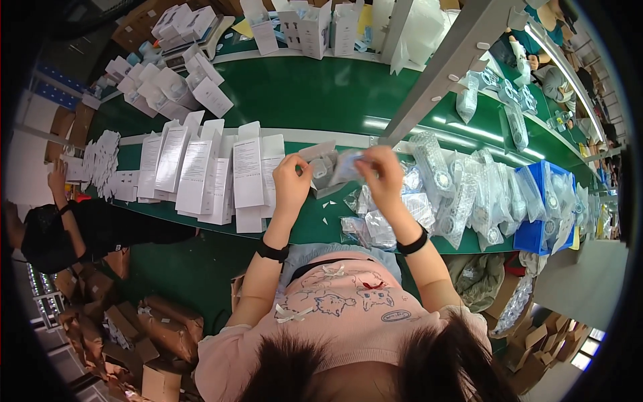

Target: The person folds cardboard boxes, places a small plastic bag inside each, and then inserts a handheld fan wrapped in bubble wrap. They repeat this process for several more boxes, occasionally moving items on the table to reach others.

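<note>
On the green bench in front of me stands a small open white box (322, 175), with something clear and pale showing inside it. My left hand (292, 182) is closed at the box's left edge, its thumb and fingers pinching a flap. Just right of the box, my right hand (385, 179) pinches a small clear plastic bag (347, 165). Motion blurs this hand and the bag, so the bag's contents cannot be made out. Small clear packets (383, 229) lie below my right hand.
Open white boxes (194, 171) stand in a cluster to the left. Bubble-wrapped parts (462, 194) crowd the right side beside a blue bin (529, 231). A metal post (429, 87) rises at the bench's far edge. Another person's hand (57, 175) is at far left.
</note>
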The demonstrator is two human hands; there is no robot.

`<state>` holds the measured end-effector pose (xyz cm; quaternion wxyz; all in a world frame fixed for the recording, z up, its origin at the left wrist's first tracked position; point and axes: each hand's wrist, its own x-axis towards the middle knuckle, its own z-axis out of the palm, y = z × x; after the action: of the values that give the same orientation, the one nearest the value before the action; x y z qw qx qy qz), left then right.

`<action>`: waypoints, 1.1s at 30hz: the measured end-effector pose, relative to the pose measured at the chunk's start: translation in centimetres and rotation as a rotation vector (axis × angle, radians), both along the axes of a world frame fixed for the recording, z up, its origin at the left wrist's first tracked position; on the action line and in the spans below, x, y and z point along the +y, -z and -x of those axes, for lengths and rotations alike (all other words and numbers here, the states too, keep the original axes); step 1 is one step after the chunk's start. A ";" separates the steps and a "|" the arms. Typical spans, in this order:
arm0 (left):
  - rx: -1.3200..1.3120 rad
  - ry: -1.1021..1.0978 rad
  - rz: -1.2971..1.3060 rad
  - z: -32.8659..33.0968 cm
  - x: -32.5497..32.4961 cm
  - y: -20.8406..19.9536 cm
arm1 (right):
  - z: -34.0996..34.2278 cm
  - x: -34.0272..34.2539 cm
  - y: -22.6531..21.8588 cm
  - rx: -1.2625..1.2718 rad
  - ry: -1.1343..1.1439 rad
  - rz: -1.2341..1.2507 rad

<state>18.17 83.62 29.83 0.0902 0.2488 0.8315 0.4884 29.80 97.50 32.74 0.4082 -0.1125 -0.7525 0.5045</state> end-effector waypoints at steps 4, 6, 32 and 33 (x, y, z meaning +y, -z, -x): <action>0.077 -0.028 -0.117 0.0 0.2 0.3 | 1.9 0.0 1.4 0.005 -0.152 -0.645; 0.086 -0.044 -0.156 0.0 0.3 0.5 | 2.3 -0.1 2.0 -0.005 -0.213 -0.801; 0.453 -0.148 0.890 3.7 -6.8 3.6 | 2.9 -0.6 12.6 -0.363 -0.506 0.003; 0.382 -0.180 0.816 3.9 -7.4 3.9 | 3.7 -0.7 12.5 -0.353 -0.487 -0.003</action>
<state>14.26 76.19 25.90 -0.0169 0.2051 0.9759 0.0722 26.07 96.77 20.26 0.1382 -0.0142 -0.8173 0.5592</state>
